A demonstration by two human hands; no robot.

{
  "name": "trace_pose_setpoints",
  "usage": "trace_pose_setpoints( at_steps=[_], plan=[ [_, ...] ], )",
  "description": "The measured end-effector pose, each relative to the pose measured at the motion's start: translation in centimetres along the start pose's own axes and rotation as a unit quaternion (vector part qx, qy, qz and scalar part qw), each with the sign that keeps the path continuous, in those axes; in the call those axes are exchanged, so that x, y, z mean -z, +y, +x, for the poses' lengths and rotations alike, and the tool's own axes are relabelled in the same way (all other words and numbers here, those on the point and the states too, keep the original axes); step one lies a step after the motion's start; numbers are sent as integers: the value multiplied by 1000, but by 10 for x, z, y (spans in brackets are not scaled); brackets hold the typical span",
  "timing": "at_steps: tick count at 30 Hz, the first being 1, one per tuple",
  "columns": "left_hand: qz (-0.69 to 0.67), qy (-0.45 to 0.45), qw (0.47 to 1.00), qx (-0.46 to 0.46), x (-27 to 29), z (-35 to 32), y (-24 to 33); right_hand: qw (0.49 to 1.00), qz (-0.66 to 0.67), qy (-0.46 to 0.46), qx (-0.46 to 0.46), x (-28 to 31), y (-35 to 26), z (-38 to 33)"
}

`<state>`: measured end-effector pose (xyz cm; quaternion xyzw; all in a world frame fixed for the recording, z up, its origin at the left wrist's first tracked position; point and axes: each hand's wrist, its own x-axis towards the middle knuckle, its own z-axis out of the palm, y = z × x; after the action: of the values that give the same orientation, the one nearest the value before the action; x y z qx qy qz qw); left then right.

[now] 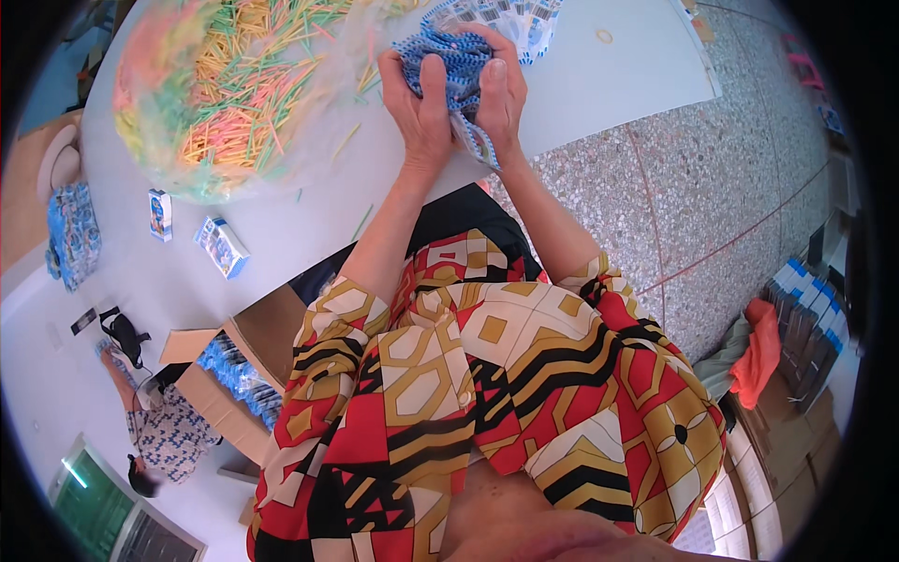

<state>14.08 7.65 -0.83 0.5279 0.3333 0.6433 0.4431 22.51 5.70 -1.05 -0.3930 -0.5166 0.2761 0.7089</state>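
Above the near edge of the white table [599, 103], my left hand [417, 108] and my right hand [501, 103] clasp a thick bundle of blue-and-white strips [449, 66] from both sides. Both thumbs press on its near face. One loose strip end hangs down between my wrists. Just beyond the bundle lie more blue-and-white printed strips [534, 28]. Left of my hands a large clear plastic bag [154, 155] spreads open, full of thin yellow, pink and green sticks [253, 103].
Two small blue-and-white boxes [223, 248] sit at the left of the table. Near them is a pile of blue packets [73, 234]. Below the table edge stands an open carton [220, 403] of blue packs. Another person [173, 421] is at far left. Stacked goods [801, 318] line the right.
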Motion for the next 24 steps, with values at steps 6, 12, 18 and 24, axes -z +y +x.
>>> trace_pose_setpoints(
  at_steps=[6, 12, 18, 24],
  plan=[
    [-9, 46, 999, -6, 3, 13, -7, 995, -18, 91, -32, -13, 7, 16],
    [-42, 86, 994, 55, 0, 18, -10, 1000, -7, -3, 9, 31, 11, -7],
    [-53, 92, 994, 39, 7, 19, -19, 980, -162, -108, 26, 38, -29, -52],
    [-34, 66, 996, 45, 5, 21, -11, 969, -236, -63, 27, 23, -19, -41]
  ],
)
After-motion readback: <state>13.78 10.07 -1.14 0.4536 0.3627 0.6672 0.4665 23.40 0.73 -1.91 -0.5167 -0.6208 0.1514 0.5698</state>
